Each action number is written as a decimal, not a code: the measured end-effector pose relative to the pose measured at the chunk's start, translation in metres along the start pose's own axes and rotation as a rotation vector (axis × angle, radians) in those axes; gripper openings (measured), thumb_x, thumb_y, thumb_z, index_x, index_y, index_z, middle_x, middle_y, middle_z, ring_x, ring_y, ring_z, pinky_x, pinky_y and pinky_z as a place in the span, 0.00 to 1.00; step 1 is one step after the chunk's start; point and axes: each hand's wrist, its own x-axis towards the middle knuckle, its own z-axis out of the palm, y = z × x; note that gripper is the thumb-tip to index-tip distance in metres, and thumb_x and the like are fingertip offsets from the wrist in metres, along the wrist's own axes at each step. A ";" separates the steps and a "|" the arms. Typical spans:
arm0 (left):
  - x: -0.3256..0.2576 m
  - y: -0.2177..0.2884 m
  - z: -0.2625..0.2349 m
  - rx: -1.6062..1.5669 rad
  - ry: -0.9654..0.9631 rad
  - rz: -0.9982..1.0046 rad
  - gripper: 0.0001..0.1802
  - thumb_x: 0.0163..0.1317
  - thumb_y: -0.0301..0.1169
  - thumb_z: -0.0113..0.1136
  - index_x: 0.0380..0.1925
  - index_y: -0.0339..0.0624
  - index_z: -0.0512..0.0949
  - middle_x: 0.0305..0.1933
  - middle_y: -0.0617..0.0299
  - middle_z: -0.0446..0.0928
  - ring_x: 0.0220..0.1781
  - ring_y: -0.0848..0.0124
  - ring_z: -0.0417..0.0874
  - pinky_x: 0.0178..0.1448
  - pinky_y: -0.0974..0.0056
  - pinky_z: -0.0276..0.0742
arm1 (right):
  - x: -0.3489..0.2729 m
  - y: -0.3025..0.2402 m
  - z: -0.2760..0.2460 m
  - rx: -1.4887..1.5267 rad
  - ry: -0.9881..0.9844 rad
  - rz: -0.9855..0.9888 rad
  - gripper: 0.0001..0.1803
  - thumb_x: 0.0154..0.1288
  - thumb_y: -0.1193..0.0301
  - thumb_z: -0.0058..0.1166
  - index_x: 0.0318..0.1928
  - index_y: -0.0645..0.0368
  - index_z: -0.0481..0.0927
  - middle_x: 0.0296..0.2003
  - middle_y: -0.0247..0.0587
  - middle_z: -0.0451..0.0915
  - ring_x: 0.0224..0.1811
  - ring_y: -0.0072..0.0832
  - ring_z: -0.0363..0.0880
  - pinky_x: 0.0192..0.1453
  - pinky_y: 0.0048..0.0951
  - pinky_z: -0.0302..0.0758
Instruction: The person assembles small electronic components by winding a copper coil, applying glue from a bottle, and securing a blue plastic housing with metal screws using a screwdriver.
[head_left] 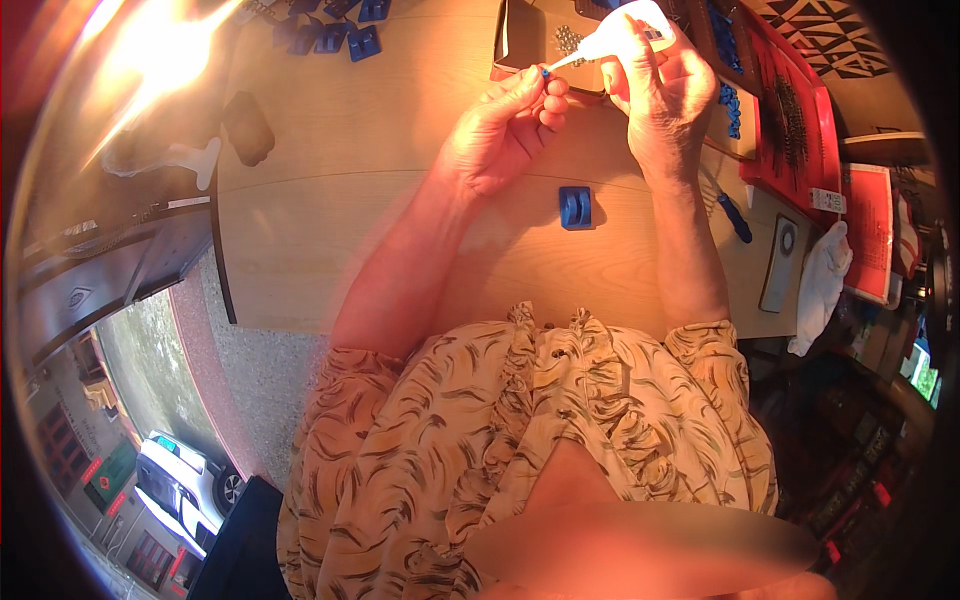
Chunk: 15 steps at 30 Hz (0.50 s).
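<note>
Between the thumb and fingers of my left hand (pixel 505 130) is a tiny blue part (pixel 546 74), held up over the table. My right hand (pixel 665 95) grips a white squeeze bottle (pixel 640 28) tilted toward the left. Its narrow nozzle (pixel 568 60) points at the blue part, with the tip touching or very close to it. Below both hands, a blue plastic block (pixel 575 208) with a curved slot lies on the wooden table. Behind the nozzle, a cardboard box (pixel 520 45) contains small shiny metal pieces (pixel 570 40).
Several blue blocks (pixel 335 38) lie at the far left. On the right stand a red tray (pixel 795 110) of dark thin pieces and a box of small blue parts (pixel 732 108). A blue-handled screwdriver (pixel 735 218) and a white glove (pixel 822 285) lie near the right edge.
</note>
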 end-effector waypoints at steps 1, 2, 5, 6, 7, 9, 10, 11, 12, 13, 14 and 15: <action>0.001 0.000 0.000 0.000 -0.002 -0.003 0.08 0.72 0.30 0.57 0.42 0.36 0.77 0.41 0.60 0.80 0.41 0.74 0.79 0.47 0.71 0.80 | -0.003 0.001 0.004 -0.003 0.002 0.001 0.16 0.69 0.79 0.56 0.55 0.62 0.70 0.37 0.39 0.73 0.34 0.25 0.76 0.32 0.26 0.76; 0.001 -0.001 0.001 0.015 0.002 -0.004 0.08 0.72 0.31 0.57 0.42 0.36 0.77 0.41 0.60 0.80 0.40 0.74 0.79 0.47 0.71 0.80 | -0.006 0.001 0.011 0.454 0.069 0.249 0.16 0.68 0.80 0.57 0.54 0.62 0.72 0.37 0.39 0.73 0.35 0.25 0.76 0.32 0.26 0.76; -0.001 0.002 0.000 0.032 0.024 0.007 0.09 0.72 0.31 0.57 0.43 0.35 0.77 0.41 0.60 0.80 0.40 0.75 0.79 0.47 0.71 0.79 | 0.035 -0.046 -0.010 0.972 0.057 0.604 0.10 0.68 0.73 0.59 0.47 0.62 0.79 0.30 0.35 0.76 0.28 0.19 0.74 0.26 0.21 0.69; -0.002 0.002 0.001 0.037 0.032 0.005 0.09 0.72 0.31 0.57 0.43 0.35 0.77 0.41 0.60 0.80 0.40 0.75 0.78 0.47 0.72 0.79 | 0.049 -0.060 -0.022 1.016 -0.013 0.713 0.11 0.70 0.65 0.60 0.41 0.62 0.82 0.24 0.32 0.78 0.21 0.13 0.71 0.20 0.15 0.63; -0.002 0.002 0.001 0.037 0.032 0.007 0.09 0.72 0.31 0.57 0.43 0.35 0.77 0.41 0.60 0.80 0.40 0.75 0.78 0.47 0.72 0.79 | 0.049 -0.056 -0.022 1.017 -0.014 0.712 0.11 0.70 0.65 0.60 0.41 0.62 0.82 0.24 0.32 0.78 0.21 0.13 0.71 0.20 0.15 0.63; -0.002 0.003 -0.001 0.026 0.035 0.012 0.10 0.72 0.32 0.57 0.42 0.36 0.77 0.40 0.61 0.79 0.39 0.76 0.78 0.46 0.73 0.79 | 0.044 -0.044 -0.022 1.181 -0.035 0.711 0.12 0.67 0.65 0.64 0.41 0.61 0.83 0.25 0.31 0.80 0.23 0.14 0.75 0.21 0.15 0.68; -0.002 0.004 0.000 0.026 0.035 0.009 0.10 0.72 0.32 0.57 0.42 0.36 0.77 0.40 0.61 0.79 0.39 0.76 0.78 0.46 0.73 0.79 | 0.042 -0.041 -0.017 1.180 -0.033 0.713 0.12 0.67 0.65 0.64 0.41 0.61 0.83 0.25 0.31 0.80 0.23 0.14 0.75 0.21 0.15 0.68; -0.003 0.005 0.002 0.020 0.040 0.006 0.10 0.72 0.33 0.57 0.42 0.36 0.77 0.39 0.61 0.79 0.38 0.76 0.78 0.45 0.73 0.79 | 0.038 -0.037 -0.011 1.098 -0.001 0.791 0.12 0.67 0.64 0.64 0.41 0.61 0.83 0.25 0.32 0.80 0.23 0.14 0.76 0.22 0.15 0.70; -0.003 0.005 0.003 0.013 0.045 0.008 0.10 0.73 0.33 0.57 0.41 0.37 0.77 0.38 0.62 0.79 0.38 0.76 0.78 0.45 0.73 0.79 | 0.035 -0.034 -0.007 1.016 0.028 0.864 0.12 0.68 0.64 0.64 0.41 0.61 0.83 0.25 0.32 0.80 0.24 0.14 0.77 0.22 0.14 0.71; -0.004 0.005 0.004 0.013 0.046 0.010 0.10 0.73 0.33 0.57 0.41 0.37 0.77 0.38 0.62 0.79 0.38 0.76 0.78 0.45 0.73 0.79 | 0.033 -0.031 -0.006 1.017 0.027 0.863 0.12 0.68 0.64 0.64 0.41 0.61 0.83 0.25 0.32 0.80 0.24 0.14 0.77 0.22 0.14 0.71; -0.004 0.005 0.004 0.009 0.052 0.011 0.09 0.73 0.34 0.57 0.41 0.38 0.77 0.38 0.62 0.79 0.37 0.76 0.78 0.45 0.73 0.79 | 0.032 -0.029 -0.005 0.996 0.030 0.857 0.12 0.68 0.64 0.64 0.41 0.61 0.83 0.25 0.32 0.81 0.24 0.14 0.78 0.23 0.14 0.72; -0.004 0.004 0.004 0.005 0.059 0.012 0.09 0.72 0.34 0.57 0.40 0.39 0.77 0.37 0.62 0.79 0.37 0.76 0.78 0.44 0.73 0.79 | 0.031 -0.029 -0.004 0.975 0.034 0.852 0.12 0.68 0.63 0.64 0.41 0.61 0.83 0.26 0.32 0.81 0.25 0.15 0.79 0.24 0.15 0.73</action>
